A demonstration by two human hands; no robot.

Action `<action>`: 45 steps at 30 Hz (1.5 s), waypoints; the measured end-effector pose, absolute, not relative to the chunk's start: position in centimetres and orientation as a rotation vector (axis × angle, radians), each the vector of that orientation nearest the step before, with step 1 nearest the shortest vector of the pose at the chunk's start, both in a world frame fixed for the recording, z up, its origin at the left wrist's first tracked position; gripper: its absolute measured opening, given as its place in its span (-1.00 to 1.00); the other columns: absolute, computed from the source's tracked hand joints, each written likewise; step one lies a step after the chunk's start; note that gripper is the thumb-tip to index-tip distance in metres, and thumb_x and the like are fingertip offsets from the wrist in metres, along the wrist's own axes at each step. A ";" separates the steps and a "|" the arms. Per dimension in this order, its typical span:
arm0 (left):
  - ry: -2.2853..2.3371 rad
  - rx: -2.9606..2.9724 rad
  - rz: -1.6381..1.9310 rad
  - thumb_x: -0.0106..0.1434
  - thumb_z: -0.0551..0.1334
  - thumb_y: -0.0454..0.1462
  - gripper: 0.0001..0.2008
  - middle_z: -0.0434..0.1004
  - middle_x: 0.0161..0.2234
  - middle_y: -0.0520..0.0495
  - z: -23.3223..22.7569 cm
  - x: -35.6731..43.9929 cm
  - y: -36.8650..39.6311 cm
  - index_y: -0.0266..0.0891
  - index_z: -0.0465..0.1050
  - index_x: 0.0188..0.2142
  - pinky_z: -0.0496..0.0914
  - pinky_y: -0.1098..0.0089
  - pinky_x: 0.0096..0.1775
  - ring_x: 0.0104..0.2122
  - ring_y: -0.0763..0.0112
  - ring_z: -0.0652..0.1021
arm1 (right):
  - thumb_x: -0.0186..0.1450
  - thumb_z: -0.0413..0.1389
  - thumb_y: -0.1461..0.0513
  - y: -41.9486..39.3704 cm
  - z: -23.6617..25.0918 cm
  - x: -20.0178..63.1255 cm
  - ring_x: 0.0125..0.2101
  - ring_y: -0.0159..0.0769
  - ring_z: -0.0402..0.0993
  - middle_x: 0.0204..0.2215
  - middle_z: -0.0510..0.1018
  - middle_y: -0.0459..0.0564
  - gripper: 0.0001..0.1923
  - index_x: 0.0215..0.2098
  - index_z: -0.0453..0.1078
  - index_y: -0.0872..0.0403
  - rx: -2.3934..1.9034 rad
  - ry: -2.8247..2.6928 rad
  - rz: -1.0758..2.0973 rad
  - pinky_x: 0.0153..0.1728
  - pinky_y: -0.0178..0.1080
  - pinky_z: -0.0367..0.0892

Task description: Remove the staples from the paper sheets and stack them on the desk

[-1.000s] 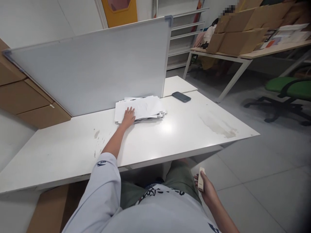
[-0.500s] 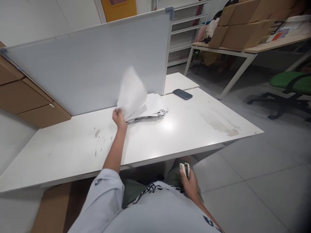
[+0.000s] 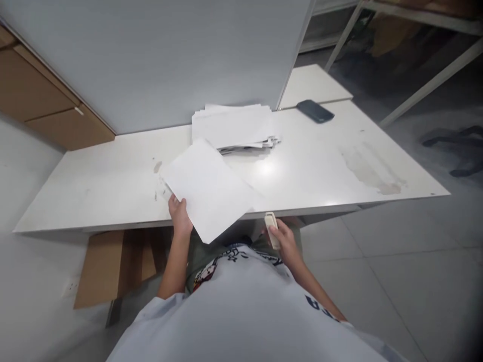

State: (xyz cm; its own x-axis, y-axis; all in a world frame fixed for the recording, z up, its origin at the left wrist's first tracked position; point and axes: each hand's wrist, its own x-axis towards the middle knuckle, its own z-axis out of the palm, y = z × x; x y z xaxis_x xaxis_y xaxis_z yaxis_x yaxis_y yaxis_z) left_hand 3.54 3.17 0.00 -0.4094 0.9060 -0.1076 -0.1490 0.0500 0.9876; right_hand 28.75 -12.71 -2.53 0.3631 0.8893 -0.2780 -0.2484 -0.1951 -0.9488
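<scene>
One thin, flat rectangular white sheet [image 3: 211, 188], long axis slanting from upper left to lower right, is pinched by the left hand [image 3: 180, 218] over the near edge of the glossy surface [image 3: 313, 166], while what seems a slim, cream stapler [image 3: 271, 229], pointing away from the body, is clasped in the right hand's [image 3: 286, 242] grip.

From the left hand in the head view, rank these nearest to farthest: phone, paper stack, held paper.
1. Held paper: gripped by the left hand at its left edge.
2. Paper stack: beyond the held paper, by the foot of the whiteboard.
3. Phone: farthest, on the desk, right of the stack.
</scene>
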 end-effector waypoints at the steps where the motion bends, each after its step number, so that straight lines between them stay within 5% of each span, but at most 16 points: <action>1: 1.498 0.921 1.480 0.26 0.20 -0.26 -0.34 0.28 0.25 -0.33 -0.1 3.3 2.4 -0.16 0.03 0.31 0.45 0.24 0.08 0.14 0.21 0.47 | 0.12 0.16 -0.12 -12.4 -2.4 28.3 -0.65 -0.40 0.19 -0.50 0.47 -0.05 -0.54 -0.26 0.42 0.07 -1.287 -0.579 1.305 -0.66 -0.31 0.07; 3: 1.610 1.218 1.452 0.32 0.18 -0.22 -0.27 -0.02 0.39 -0.24 0.0 3.0 0.8 -0.06 -0.15 0.38 0.34 0.22 0.20 0.29 0.20 0.28 | 0.17 0.11 -0.12 -12.0 -2.6 27.2 -0.72 -0.46 0.10 -0.53 0.46 -0.07 -0.53 -0.23 0.42 0.09 -1.125 -0.498 1.501 -0.71 -0.31 -0.04; 5: 1.682 1.591 1.387 0.37 0.13 -0.16 -0.42 -0.10 0.42 -0.15 0.3 2.5 -0.8 -0.05 0.04 0.34 0.17 0.15 0.30 0.38 0.17 0.06 | 0.18 0.13 -0.08 -12.0 -2.9 26.2 -0.73 -0.47 0.12 -0.53 0.48 -0.07 -0.58 -0.26 0.42 0.10 -1.065 -0.486 1.618 -0.70 -0.32 -0.04; 7: 1.602 1.952 1.280 0.41 0.07 -0.14 -0.62 0.07 0.37 -0.13 0.3 1.7 -2.6 -0.09 0.35 0.17 0.07 0.08 0.34 0.40 0.14 -0.04 | 0.18 0.16 -0.05 -12.2 -3.1 25.7 -0.73 -0.48 0.13 -0.54 0.49 -0.06 -0.62 -0.30 0.41 0.10 -1.056 -0.496 1.680 -0.70 -0.33 -0.04; 9: 1.485 2.138 1.266 0.41 0.06 -0.13 -0.69 0.31 0.23 -0.18 -0.6 0.9 -4.7 -0.12 0.48 0.00 0.08 0.05 0.33 0.38 0.12 0.07 | 0.19 0.16 -0.05 -12.4 -3.0 25.6 -0.73 -0.48 0.14 -0.53 0.51 -0.06 -0.62 -0.30 0.41 0.10 -1.068 -0.511 1.694 -0.70 -0.34 -0.04; 13: 1.638 1.549 1.692 0.32 0.19 -0.04 -0.66 0.41 0.00 -0.18 -4.4 1.7 -8.9 -0.12 0.42 0.00 0.29 0.17 0.18 0.12 0.20 0.41 | 0.19 0.18 -0.05 -12.7 -3.0 25.8 -0.71 -0.49 0.14 -0.52 0.53 -0.05 -0.59 -0.25 0.41 0.12 -1.076 -0.623 1.810 -0.70 -0.36 -0.03; 16: 1.526 0.832 1.729 0.25 0.15 0.14 -0.50 0.42 -0.07 -0.15 -6.5 4.4 -10.7 -0.09 0.32 0.03 0.45 0.30 -0.11 -0.11 0.29 0.52 | 0.16 0.22 -0.07 -12.4 -3.5 25.2 -0.72 -0.51 0.14 -0.53 0.55 -0.05 -0.55 -0.26 0.40 0.14 -1.033 -0.722 1.948 -0.72 -0.38 -0.07; 20: 1.352 0.599 1.431 0.07 0.27 0.23 -0.39 0.47 -0.30 -0.08 -6.4 6.6 -10.8 -0.16 0.39 -0.10 0.37 0.41 -0.48 -0.49 0.44 0.44 | 0.15 0.23 -0.10 -11.2 -3.9 23.8 -0.73 -0.49 0.20 -0.52 0.56 -0.04 -0.52 -0.24 0.40 0.13 -0.961 -0.767 2.025 -0.72 -0.38 0.00; 23: 1.395 0.634 1.372 -0.02 0.41 0.14 -0.45 0.46 -0.40 -0.01 -5.4 6.6 -10.2 -0.21 0.43 -0.24 0.26 0.48 -0.57 -0.58 0.55 0.34 | 0.14 0.21 -0.14 -10.2 -3.5 22.9 -0.74 -0.47 0.21 -0.55 0.55 -0.06 -0.50 -0.30 0.42 0.12 -0.956 -0.797 2.045 -0.72 -0.36 0.05; 28: 1.427 0.697 1.286 -0.07 0.44 0.11 -0.51 0.44 -0.51 0.02 -4.2 6.3 -10.0 -0.22 0.43 -0.39 0.24 0.48 -0.60 -0.61 0.54 0.33 | 0.23 0.02 -0.25 -9.4 -2.9 22.3 -0.81 -0.48 0.10 -0.83 0.30 -0.14 -0.36 -0.52 0.45 0.15 -1.028 -0.986 2.095 -0.72 -0.36 -0.02; 38: 1.386 0.579 1.274 -0.11 0.46 0.03 -0.56 0.44 -0.55 0.05 -5.0 6.2 -10.1 -0.21 0.44 -0.41 0.25 0.45 -0.60 -0.65 0.52 0.35 | 0.18 0.08 -0.24 -9.1 -3.4 21.7 -0.80 -0.48 0.11 -0.82 0.33 -0.09 -0.35 -0.53 0.52 0.19 -1.038 -0.996 2.073 -0.71 -0.37 -0.04; 45: 1.392 0.421 1.264 -0.11 0.42 -0.01 -0.62 0.63 -0.32 -0.12 -3.2 3.3 -8.3 -0.19 0.53 -0.36 0.54 0.20 -0.16 -0.18 0.10 0.62 | 0.22 0.12 -0.16 -8.5 -2.9 21.3 -0.73 -0.48 0.17 -0.77 0.39 -0.12 -0.46 -0.54 0.51 0.13 -0.918 -1.061 2.061 -0.64 -0.41 0.08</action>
State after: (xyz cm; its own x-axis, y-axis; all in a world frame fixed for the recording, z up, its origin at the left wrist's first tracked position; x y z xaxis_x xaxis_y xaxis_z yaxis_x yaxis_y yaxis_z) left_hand 3.29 -8.30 -3.20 -0.2847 0.8276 -0.4837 -0.4019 0.3551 0.8440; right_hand 21.34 -8.53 -2.91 -0.5532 0.7810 -0.2898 -0.2177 -0.4714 -0.8547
